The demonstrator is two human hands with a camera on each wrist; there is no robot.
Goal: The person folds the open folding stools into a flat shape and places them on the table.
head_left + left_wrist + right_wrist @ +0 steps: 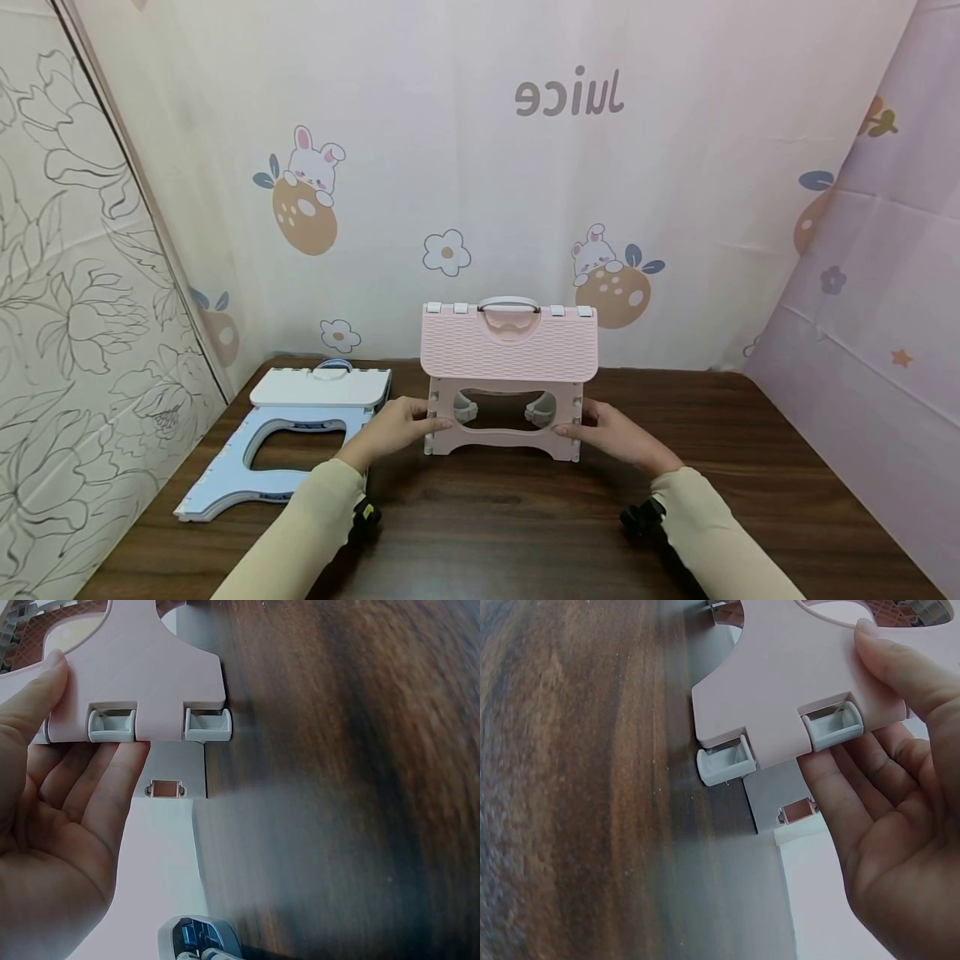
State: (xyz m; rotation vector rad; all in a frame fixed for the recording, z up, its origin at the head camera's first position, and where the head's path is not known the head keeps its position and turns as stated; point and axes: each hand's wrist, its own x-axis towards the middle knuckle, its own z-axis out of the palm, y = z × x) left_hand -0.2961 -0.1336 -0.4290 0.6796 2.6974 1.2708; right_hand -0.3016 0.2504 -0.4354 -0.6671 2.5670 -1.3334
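A pink folding stool (pixel 465 346) stands upright at the middle of the table, its seat panel facing me and its grey-white handle on top. My left hand (pixel 397 425) grips the left edge of its leg panel, thumb on the front. On the opposite edge, my right hand (pixel 618 433) grips the same panel in the same way. In the left wrist view, the thumb presses the pink panel (pixel 150 675) and the fingers lie behind it, near the white hinge pieces (pixel 112 726). The right wrist view shows a matching hold beside a white hinge piece (pixel 836 727).
To the left, a blue and white folding stool (pixel 228 467) lies folded flat on the dark wooden table (pixel 495 533). A printed curtain (pixel 390 125) hangs behind the table's back edge. Side curtains flank it left and right.
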